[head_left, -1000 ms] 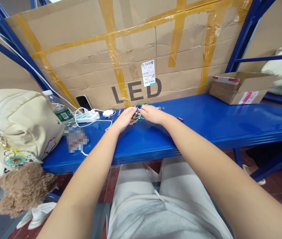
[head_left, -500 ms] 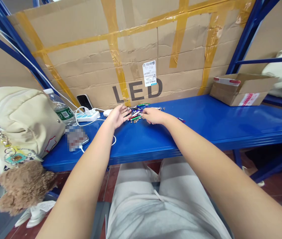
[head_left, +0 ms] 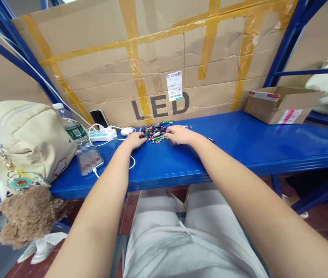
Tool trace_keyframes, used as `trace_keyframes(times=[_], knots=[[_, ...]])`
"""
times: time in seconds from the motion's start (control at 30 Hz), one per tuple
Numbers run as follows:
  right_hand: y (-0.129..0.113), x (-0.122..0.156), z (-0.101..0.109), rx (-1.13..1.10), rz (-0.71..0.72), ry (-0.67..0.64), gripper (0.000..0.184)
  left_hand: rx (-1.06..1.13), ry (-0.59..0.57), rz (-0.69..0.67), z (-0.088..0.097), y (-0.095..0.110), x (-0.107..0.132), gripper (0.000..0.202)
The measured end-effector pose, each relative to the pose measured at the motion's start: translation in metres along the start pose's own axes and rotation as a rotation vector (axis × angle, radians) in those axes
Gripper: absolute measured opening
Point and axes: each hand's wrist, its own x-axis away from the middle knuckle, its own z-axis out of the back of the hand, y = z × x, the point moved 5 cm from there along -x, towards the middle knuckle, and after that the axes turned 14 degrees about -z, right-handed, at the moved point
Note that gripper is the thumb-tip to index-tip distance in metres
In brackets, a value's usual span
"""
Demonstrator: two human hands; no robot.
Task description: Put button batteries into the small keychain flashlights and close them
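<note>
A small heap of thin coloured pen-like pieces and tiny metal bits [head_left: 156,134] lies on the blue shelf [head_left: 239,143], in front of the big "LED" carton [head_left: 158,77]. My left hand [head_left: 135,139] rests knuckles up at the heap's left edge. Its fingers are curled, with something small and dark at the fingertips. On the right side of the heap lies my right hand [head_left: 179,135], fingers bent down onto the pieces. What either hand grips is too small to name. A single purple piece [head_left: 210,139] lies apart to the right.
At the left stand a beige bag [head_left: 27,139] with a brown plush charm [head_left: 27,216], a water bottle [head_left: 71,125], a white power strip [head_left: 102,134] with cables, a leaning phone [head_left: 97,117] and a blurred flat object [head_left: 88,159]. An open cardboard box [head_left: 279,103] sits far right.
My left hand was on the heap, then opened half a second ago, and now lies curled shut at the heap's left edge. My right hand has stayed on the right side of the heap.
</note>
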Motion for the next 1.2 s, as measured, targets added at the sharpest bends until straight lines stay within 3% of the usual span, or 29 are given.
trace_keyframes(times=[0.3,0.47,0.53,0.77,0.97,1.07,1.2], knots=[[0.008,-0.009,-0.002,-0.009,0.000,0.021,0.018,-0.191,-0.136,0.072,0.012,0.008,0.011,0.014],[0.010,-0.008,-0.002,-0.026,-0.023,0.010,0.016,-0.323,-0.011,0.102,0.030,0.001,0.009,0.012],[0.010,-0.008,-0.002,-0.021,-0.027,0.011,0.014,-0.365,0.043,0.102,0.034,-0.004,0.007,0.021],[0.009,-0.009,-0.003,0.003,-0.001,0.004,0.018,-0.414,-0.073,-0.023,0.009,-0.010,-0.009,0.042],[0.006,-0.006,-0.004,0.021,0.017,-0.023,0.019,-0.447,-0.208,0.049,-0.013,-0.026,-0.012,0.042],[0.004,-0.005,-0.003,0.026,0.022,-0.022,0.020,-0.444,-0.223,0.033,-0.011,-0.023,-0.011,0.035],[0.003,-0.004,-0.002,0.019,0.019,-0.017,0.019,-0.433,-0.124,0.025,0.009,-0.010,-0.006,0.033]])
